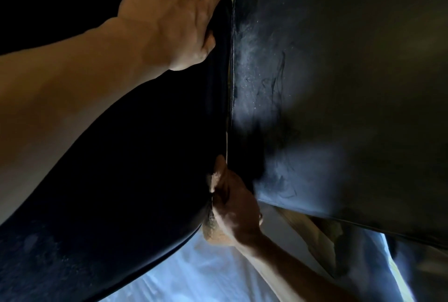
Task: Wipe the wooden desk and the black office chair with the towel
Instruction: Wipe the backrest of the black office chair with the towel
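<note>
Head: towel point(214, 230) bunched inside right hand point(238, 204) grip

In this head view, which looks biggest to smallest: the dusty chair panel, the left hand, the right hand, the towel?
1. dusty chair panel
2. left hand, though it may only be nearer the camera
3. right hand
4. towel, mostly hidden in the right hand's grip
</note>
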Demonstrator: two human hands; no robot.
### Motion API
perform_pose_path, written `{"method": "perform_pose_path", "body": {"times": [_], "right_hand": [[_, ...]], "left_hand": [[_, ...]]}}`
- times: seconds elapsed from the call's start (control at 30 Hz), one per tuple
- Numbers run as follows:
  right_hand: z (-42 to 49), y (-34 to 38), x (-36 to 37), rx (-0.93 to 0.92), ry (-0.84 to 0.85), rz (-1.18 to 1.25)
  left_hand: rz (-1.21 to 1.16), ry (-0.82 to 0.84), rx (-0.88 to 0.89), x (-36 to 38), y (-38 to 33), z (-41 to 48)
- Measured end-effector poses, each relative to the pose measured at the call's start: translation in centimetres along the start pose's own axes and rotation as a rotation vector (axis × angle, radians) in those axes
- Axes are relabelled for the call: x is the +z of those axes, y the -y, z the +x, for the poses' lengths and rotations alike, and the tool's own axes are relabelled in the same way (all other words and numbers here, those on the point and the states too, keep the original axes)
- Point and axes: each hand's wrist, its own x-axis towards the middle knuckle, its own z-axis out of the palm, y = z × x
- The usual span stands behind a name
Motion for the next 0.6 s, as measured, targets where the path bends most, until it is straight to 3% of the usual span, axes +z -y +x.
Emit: {"method": "perform_pose_path", "body": {"times": [0.13, 0.27, 0.33, 0.6], "right_hand": [[-1.4, -2.1, -0.1, 0.122, 0.258, -0.124], [-1.3, -2.0, 0.4, 0.227, 0.012, 0.079], [-0.7, -1.8, 1.6, 0.185, -0.044, 0.122], [0.6, -2.9, -0.5, 0.256, 0.268, 0.142]], "left_hand": [[0.053, -0.031, -0.004, 0.1, 0.0, 0.1], [0.058, -0.009, -0.006, -0.1, -0.1, 0.1], [0.011, 0.011, -0.011, 0.0, -0.2, 0.1], [-0.053, 0.016, -0.037, -0.1, -0.6, 0.0]]}}
